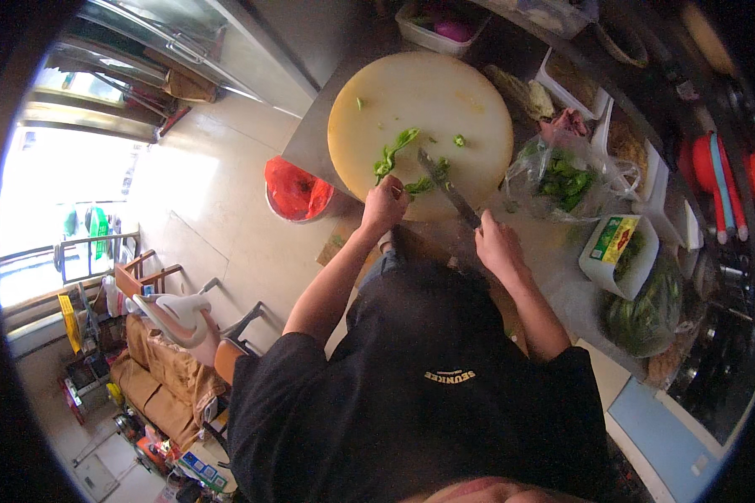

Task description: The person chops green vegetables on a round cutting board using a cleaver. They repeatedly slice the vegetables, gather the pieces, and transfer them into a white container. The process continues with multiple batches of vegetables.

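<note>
On a round, thick chopping board [428, 82] lies cut green vegetable, seemingly green pepper. My left hand [385, 202] is at the board's near edge, its fingers pinched at the lower end of a long split green pepper piece [387, 162]. My right hand [502, 246] grips the handle of a kitchen knife [456, 200]. The dark blade points up and left across the board, its tip near the middle. Beside the blade are more green pieces [420, 185], partly hidden by it. A small pepper end [459, 140] sits farther right.
A bin with a red liner [299, 192] stands on the floor left of the counter. Right of the board are a clear plastic bag of green vegetables [563, 179], a white tub [620, 254] and another bagged vegetable [643, 317]. A container with a purple item [443, 28] is behind.
</note>
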